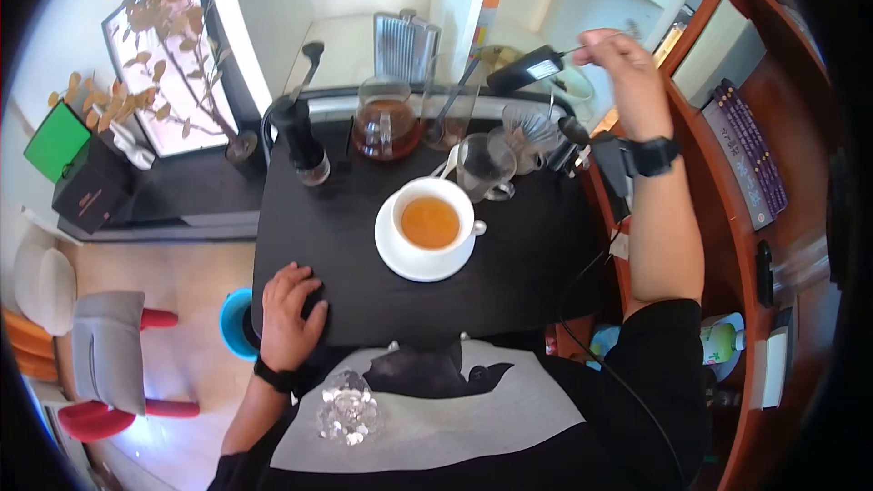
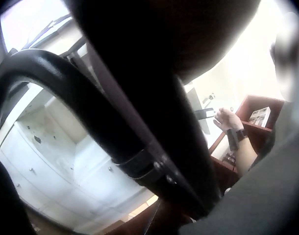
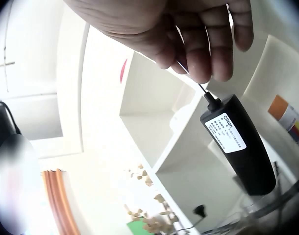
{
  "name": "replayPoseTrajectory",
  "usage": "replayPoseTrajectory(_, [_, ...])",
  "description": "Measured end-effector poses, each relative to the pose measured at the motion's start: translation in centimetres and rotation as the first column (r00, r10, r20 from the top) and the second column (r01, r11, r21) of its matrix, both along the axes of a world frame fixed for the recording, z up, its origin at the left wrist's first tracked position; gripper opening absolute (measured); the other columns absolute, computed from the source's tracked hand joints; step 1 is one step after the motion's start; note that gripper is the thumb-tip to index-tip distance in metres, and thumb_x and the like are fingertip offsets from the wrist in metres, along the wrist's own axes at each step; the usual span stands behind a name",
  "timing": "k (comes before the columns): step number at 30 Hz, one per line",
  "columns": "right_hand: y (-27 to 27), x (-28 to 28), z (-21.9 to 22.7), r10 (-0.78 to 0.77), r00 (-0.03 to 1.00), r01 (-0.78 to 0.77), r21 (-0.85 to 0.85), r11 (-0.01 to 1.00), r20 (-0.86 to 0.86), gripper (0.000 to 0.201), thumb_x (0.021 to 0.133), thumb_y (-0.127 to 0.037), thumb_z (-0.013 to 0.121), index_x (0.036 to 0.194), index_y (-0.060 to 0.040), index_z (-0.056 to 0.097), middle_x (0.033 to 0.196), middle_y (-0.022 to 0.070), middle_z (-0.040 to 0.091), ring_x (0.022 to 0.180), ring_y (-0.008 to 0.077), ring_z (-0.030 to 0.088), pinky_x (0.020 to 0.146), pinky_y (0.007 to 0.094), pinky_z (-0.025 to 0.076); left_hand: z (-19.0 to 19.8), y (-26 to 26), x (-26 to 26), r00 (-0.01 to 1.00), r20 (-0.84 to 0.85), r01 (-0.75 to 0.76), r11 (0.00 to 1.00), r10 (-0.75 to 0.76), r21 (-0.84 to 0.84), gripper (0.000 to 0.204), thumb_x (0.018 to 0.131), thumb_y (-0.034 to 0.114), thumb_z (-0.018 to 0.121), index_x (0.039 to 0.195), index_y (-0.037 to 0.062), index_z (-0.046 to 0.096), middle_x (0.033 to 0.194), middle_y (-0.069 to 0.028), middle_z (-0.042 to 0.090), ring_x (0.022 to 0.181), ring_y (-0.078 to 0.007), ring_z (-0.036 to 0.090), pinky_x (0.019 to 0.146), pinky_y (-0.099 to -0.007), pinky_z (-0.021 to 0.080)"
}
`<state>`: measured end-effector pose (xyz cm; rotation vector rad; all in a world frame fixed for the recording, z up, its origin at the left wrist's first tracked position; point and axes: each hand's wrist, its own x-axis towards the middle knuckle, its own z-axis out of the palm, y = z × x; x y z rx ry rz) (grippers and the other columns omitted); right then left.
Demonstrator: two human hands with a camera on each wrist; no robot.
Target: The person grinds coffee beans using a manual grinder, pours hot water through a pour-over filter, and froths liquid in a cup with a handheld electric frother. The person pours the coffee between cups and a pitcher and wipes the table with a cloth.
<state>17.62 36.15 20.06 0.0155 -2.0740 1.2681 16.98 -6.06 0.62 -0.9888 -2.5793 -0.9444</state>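
Observation:
My right hand is raised over the far right of the black table. It pinches the thin metal shaft of a handheld milk frother, whose whisk end shows beyond the fingers. In the right wrist view the frother's black handle, with a white label, hangs below the fingertips. My left hand rests on the table's near left edge, holding nothing. Mid-table, a white cup of amber-brown liquid sits on a white saucer, with a glass pitcher just behind it.
Along the back stand a black hand grinder, a glass pot of brown liquid, a tall glass and a glass dripper. Beyond are white shelves. A wooden bookcase lines the right; a blue bin stands left.

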Motion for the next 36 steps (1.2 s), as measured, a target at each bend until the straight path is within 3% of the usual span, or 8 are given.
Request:
replayPoseTrajectory(7, [-8.4,7.3,-3.8,0.409,0.881,-0.364,-0.208,0.908,0.24,0.017,0.084,-0.013,0.056,0.087,0.0021,0.061,0.077,0.0065,0.062,0.075,0.0114,0.058,0.072,0.0234,0.044,4.5,2.6,-0.1,0.866,0.308,0.228,0.859,-0.394,0.458,0.032,0.074,0.007,0.06,0.105,0.0007,0.054,0.104,-0.0127,0.054,0.099,-0.023,0.052,0.084,-0.0301,0.04])
replayPoseTrajectory(12, [-12.9,8.5,-8.4,0.636,0.736,-0.587,-0.249,0.771,0.233,0.016,0.085,-0.011,0.055,0.088,0.0039,0.061,0.078,0.0056,0.062,0.073,0.009,0.058,0.068,0.0202,0.045,8.7,7.7,2.1,0.616,0.44,0.557,0.756,-0.654,0.345,0.039,0.078,0.017,0.062,0.112,-0.0003,0.051,0.095,-0.0096,0.055,0.082,-0.0143,0.052,0.073,-0.0269,0.042])
replayPoseTrajectory(18, [-13.0,9.8,-11.3,0.546,0.814,-0.495,-0.254,0.831,0.199,0.018,0.084,-0.009,0.055,0.099,0.0015,0.057,0.083,0.009,0.062,0.076,0.0126,0.059,0.069,0.0226,0.046,6.6,8.7,2.8,0.362,0.679,0.471,0.754,-0.639,0.458,0.036,0.08,0.015,0.062,0.11,-0.0004,0.049,0.084,-0.0029,0.055,0.072,-0.0075,0.05,0.065,-0.0219,0.043])
replayPoseTrajectory(21, [-12.9,10.4,-12.1,0.286,0.952,-0.304,0.226,0.925,0.111,0.028,0.08,-0.005,0.056,0.108,-0.0041,0.053,0.095,0.0115,0.059,0.08,0.0211,0.06,0.071,0.0283,0.047,5.8,8.4,2.6,0.24,0.698,0.187,0.738,-0.675,0.648,0.035,0.081,0.016,0.062,0.11,0.0013,0.049,0.09,0.0007,0.054,0.079,-0.0055,0.049,0.07,-0.0208,0.041])
replayPoseTrajectory(23, [-13.0,10.6,-13.0,0.308,0.943,-0.15,0.671,0.726,-0.123,0.04,0.073,-0.002,0.058,0.111,-0.0132,0.052,0.11,0.0115,0.052,0.092,0.0266,0.055,0.074,0.0334,0.047,5.3,8.7,2.1,0.272,0.681,0.132,0.727,-0.68,0.674,0.032,0.083,0.016,0.059,0.11,0.002,0.049,0.093,0.0003,0.055,0.085,-0.0052,0.05,0.075,-0.0201,0.041])
replayPoseTrajectory(26, [-14.2,10.5,-13.1,0.404,0.912,-0.144,0.866,0.479,-0.073,0.041,0.07,-0.004,0.059,0.107,-0.0192,0.054,0.116,0.0086,0.047,0.101,0.0254,0.05,0.077,0.0346,0.046,4.7,9.5,1.7,0.265,0.682,0.099,0.723,-0.681,0.684,0.031,0.085,0.017,0.057,0.11,0.0015,0.049,0.099,-0.0008,0.055,0.091,-0.0058,0.05,0.079,-0.0204,0.041])
replayPoseTrajectory(33, [-13.9,9.0,-11.9,0.466,0.882,-0.239,0.797,0.555,-0.061,0.03,0.07,-0.01,0.06,0.099,-0.0153,0.057,0.112,0.0085,0.049,0.097,0.0256,0.052,0.076,0.0357,0.045,4.5,9.2,1.4,0.156,0.606,0.083,0.622,-0.78,0.779,0.028,0.087,0.016,0.053,0.111,0.0012,0.048,0.09,-0.0006,0.055,0.081,-0.0058,0.052,0.071,-0.0209,0.044])
replayPoseTrajectory(36, [-12.7,8.3,-10.5,0.375,0.927,-0.291,0.586,0.757,-0.024,0.036,0.066,-0.008,0.068,0.099,-0.0089,0.056,0.098,0.0112,0.055,0.088,0.0261,0.055,0.075,0.0342,0.044,4.2,7.2,0.0,0.548,0.543,0.275,0.75,-0.636,0.601,0.023,0.086,0.012,0.054,0.105,-0.001,0.05,0.087,-0.0033,0.056,0.081,-0.0098,0.053,0.074,-0.0228,0.043])
